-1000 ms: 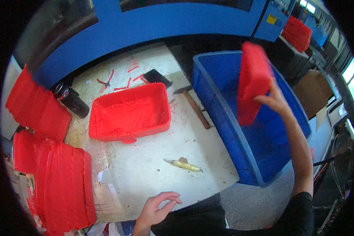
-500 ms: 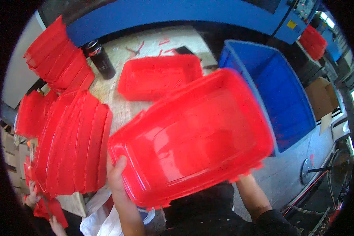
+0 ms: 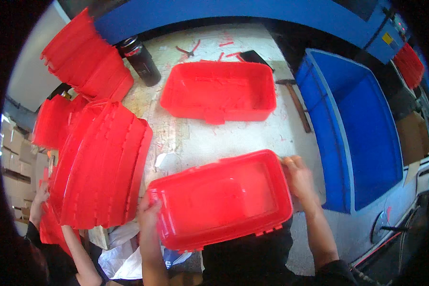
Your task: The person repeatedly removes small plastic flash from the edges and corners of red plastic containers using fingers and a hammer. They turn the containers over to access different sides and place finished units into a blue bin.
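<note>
Since half a second ago, the red box (image 3: 224,202) has come down, away from the camera, toward the near edge of the desk (image 3: 195,140), and the right hand (image 3: 299,177) has moved up from the box's near edge to its right end.

From the head view, the box sits between the person's two hands, its broad side facing up and its left end tilted nearer the body. The left hand (image 3: 150,217) grips that end, thumb over the rim. The right hand is at the opposite end with fingers bent; blur hides whether it holds firmly, so I cannot tell.

Straight ahead of both hands, well apart from them, a second red box (image 3: 219,93) rests on the desk. Beyond it lie pliers (image 3: 189,50) and a black phone (image 3: 256,59). Forward of the right hand is a hammer (image 3: 298,106), and to that hand's right stands a blue bin (image 3: 325,143). Just left of the left hand is a stack of red boxes (image 3: 100,167); farther ahead on that side are another red stack (image 3: 88,57) and a black bottle (image 3: 143,64). A co-worker's hand (image 3: 42,193) shows at the far left.
</note>
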The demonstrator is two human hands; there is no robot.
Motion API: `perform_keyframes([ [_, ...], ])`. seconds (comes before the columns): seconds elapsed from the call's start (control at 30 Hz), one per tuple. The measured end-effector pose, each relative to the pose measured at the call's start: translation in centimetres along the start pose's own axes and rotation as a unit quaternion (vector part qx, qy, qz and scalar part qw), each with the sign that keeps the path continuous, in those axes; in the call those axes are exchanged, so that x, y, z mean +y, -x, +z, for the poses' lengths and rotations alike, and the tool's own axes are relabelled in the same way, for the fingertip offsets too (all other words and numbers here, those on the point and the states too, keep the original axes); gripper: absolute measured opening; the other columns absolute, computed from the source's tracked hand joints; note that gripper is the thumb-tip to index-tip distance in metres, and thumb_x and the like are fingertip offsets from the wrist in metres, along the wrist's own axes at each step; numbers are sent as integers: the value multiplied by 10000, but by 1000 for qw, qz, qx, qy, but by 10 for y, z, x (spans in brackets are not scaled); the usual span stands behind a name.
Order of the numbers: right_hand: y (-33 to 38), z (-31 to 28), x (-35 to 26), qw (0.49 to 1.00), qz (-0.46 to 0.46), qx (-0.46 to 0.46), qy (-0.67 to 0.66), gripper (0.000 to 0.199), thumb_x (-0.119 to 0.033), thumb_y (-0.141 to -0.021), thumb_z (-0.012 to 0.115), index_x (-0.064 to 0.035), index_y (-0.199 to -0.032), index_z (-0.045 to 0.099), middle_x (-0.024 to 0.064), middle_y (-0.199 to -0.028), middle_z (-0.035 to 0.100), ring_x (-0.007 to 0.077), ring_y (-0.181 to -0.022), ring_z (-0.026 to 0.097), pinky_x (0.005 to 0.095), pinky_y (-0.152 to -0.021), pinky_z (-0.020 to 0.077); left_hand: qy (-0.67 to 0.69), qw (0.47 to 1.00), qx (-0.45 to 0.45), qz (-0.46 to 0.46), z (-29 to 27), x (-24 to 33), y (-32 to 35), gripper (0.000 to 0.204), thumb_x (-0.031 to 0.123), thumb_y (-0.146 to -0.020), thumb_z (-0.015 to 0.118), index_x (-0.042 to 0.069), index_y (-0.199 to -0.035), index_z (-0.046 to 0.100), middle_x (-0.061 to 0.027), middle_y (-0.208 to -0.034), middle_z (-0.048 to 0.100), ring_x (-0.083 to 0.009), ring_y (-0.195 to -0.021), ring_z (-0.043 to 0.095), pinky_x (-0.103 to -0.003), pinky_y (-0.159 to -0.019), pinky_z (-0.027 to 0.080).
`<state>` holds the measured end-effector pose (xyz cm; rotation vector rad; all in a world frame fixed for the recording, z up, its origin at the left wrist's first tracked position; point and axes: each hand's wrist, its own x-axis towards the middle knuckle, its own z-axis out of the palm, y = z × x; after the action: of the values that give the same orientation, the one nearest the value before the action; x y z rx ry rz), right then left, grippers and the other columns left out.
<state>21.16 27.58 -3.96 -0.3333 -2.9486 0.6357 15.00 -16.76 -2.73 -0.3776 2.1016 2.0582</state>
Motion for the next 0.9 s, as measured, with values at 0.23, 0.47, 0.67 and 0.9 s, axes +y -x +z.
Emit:
perform_keyframes([
  [0.23,-52,-69,-14,989,-57,126,-49,160,1,-847,690,-22,-1005,702,146,-1009,668,331,-901,674,375,-784,556,-126,987,-56,82,70,23,-24,558,29,-919,613,-31,-1440,423,-151,-1361,554,-221,-1220,551,-351,-1071,416],
  [0.47,-245,-28,-97,968,-248,-26,11,265,-48,-869,631,-102,-1113,720,150,-1126,672,314,-1105,638,426,-882,542,-218,966,-64,125,62,22,-15,600,41,-919,623,-38,-1463,382,-190,-1420,489,-251,-1292,500,-354,-1096,390],
  [0.67,-303,23,-132,871,-348,-288,192,279,-61,-823,624,-105,-1085,709,155,-1070,709,356,-1034,679,471,-866,547,-128,985,-58,100,49,10,-6,596,-12,-901,611,-34,-1455,393,-155,-1372,524,-224,-1273,520,-362,-1089,406],
  [0.9,-283,-26,-146,939,-209,-142,-235,94,-44,-918,591,8,-976,643,113,-873,673,192,-802,661,320,-736,527,-190,953,44,230,42,48,2,266,-17,-887,595,-50,-1149,630,-115,-1078,655,-166,-976,616,-303,-878,493],
])
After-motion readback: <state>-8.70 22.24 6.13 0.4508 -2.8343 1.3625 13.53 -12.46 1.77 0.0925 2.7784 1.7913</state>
